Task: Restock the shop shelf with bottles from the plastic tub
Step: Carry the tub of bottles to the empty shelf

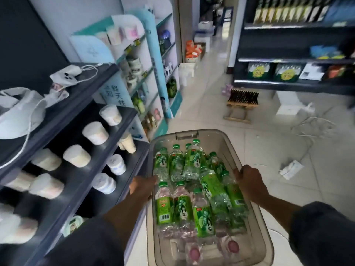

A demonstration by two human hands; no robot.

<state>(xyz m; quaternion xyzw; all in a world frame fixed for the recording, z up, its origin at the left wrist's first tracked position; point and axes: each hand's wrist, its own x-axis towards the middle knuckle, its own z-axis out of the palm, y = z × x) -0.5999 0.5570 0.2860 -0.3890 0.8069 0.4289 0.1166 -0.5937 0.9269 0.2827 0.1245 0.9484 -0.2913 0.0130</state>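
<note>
Landmark: the plastic tub (pixel 258 189) is being taken as reference for every position below.
Tub position: it is being held beside the dark shop shelf (pixel 107 154), which lies to its left; tiled floor (pixel 288 189) is showing beyond its right wall.
Left hand (pixel 143 186): the tub's left rim is being gripped, with fingers curled over the edge.
Right hand (pixel 249 180): the right rim is being gripped likewise, directly across from the left hand.
Contents: green-labelled bottles (pixel 182 206) are lying loose and overlapping inside the tub; pink-capped ones (pixel 232 246) are lying at its near end.
Shelf stock: pale cups (pixel 76 156) are lying on their sides on the tiers to the tub's left.
Handling, tub: judged heavy when this full; its walls are likely flexing somewhat, so both rims are best being held together.
Handling, bottles: thin clear plastic, smooth and probably slippery; each is best being taken round the labelled middle or by the capped neck.
Risk: loose bottles may be rolling if the tub is tilted.
</note>
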